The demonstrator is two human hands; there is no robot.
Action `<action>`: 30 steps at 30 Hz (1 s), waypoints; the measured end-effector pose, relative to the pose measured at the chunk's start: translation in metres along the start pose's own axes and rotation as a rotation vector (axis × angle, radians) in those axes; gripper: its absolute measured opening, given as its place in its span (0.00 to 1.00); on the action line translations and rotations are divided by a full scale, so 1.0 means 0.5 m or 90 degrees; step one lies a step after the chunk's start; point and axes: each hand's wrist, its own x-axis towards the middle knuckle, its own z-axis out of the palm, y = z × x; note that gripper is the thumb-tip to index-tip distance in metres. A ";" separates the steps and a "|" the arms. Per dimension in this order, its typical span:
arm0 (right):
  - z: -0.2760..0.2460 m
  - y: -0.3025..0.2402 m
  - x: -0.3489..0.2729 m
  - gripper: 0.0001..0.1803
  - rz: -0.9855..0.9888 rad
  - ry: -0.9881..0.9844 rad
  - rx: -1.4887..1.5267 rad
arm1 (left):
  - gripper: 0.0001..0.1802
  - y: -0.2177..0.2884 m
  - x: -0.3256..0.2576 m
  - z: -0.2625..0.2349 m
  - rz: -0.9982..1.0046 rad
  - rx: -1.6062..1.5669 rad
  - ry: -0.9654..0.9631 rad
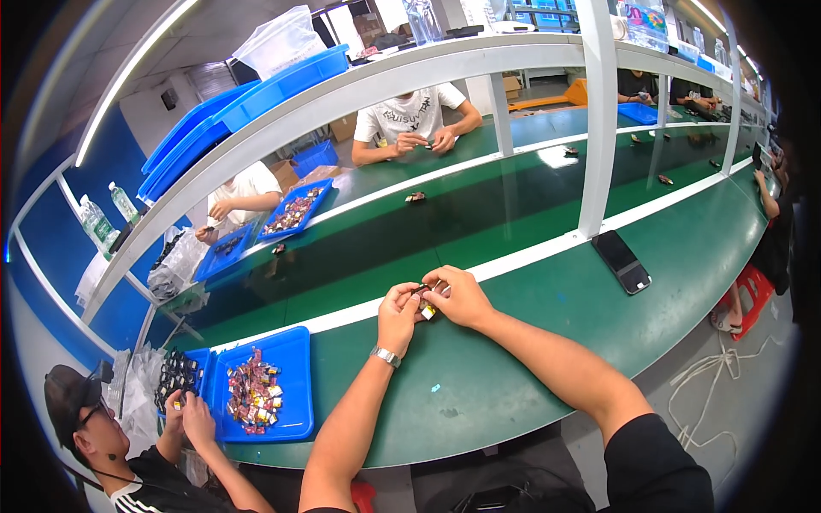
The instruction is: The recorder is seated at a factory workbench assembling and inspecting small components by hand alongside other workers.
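Two bare forearms rise from the lower edge and meet over the long green desk (530,342), near its far edge where a white strip borders the dark conveyor belt (445,218). Between them sits a small dark-and-yellow component (425,301), pinched from both sides: the left hand (398,309), a metal watch on its wrist, closes thumb and fingers on its left end, while the right hand (457,295) grips the right end from above. Its long axis looks to run left to right between the two grips, though it is too small to be sure; both hands are equally close. Toward the desk's left end, well apart from the hands, lies a shallow blue plastic tray (295,410) heaped with small mixed-colour parts, where a neighbouring person works. A flat black phone (622,262) rests near the far edge to the right, beside a white upright post (599,128).
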 end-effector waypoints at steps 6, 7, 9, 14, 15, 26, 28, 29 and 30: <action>0.012 0.005 0.000 0.09 -0.018 0.023 0.037 | 0.11 -0.012 0.006 -0.010 0.016 0.013 -0.016; 0.010 0.002 0.005 0.09 -0.018 0.025 0.036 | 0.12 -0.011 0.010 -0.012 0.026 -0.006 -0.038; 0.005 -0.003 0.014 0.08 -0.010 0.028 0.050 | 0.14 -0.008 0.016 -0.014 0.029 -0.015 -0.060; 0.002 0.002 0.014 0.10 -0.033 0.023 0.014 | 0.17 -0.005 0.014 -0.015 0.014 -0.018 -0.086; 0.002 0.010 0.013 0.10 -0.027 0.018 0.033 | 0.18 -0.003 0.014 -0.016 0.011 -0.014 -0.095; -0.131 0.130 0.083 0.09 0.186 0.297 -0.094 | 0.11 -0.012 0.015 -0.001 0.099 0.124 -0.079; -0.132 0.143 0.079 0.04 0.203 0.272 -0.147 | 0.10 -0.019 0.010 -0.001 0.127 0.205 -0.101; -0.128 0.149 0.082 0.04 0.202 0.274 -0.147 | 0.09 -0.021 0.010 -0.001 0.149 0.248 -0.107; -0.124 0.154 0.079 0.03 0.138 0.279 -0.222 | 0.09 -0.012 0.004 0.007 0.147 0.248 -0.111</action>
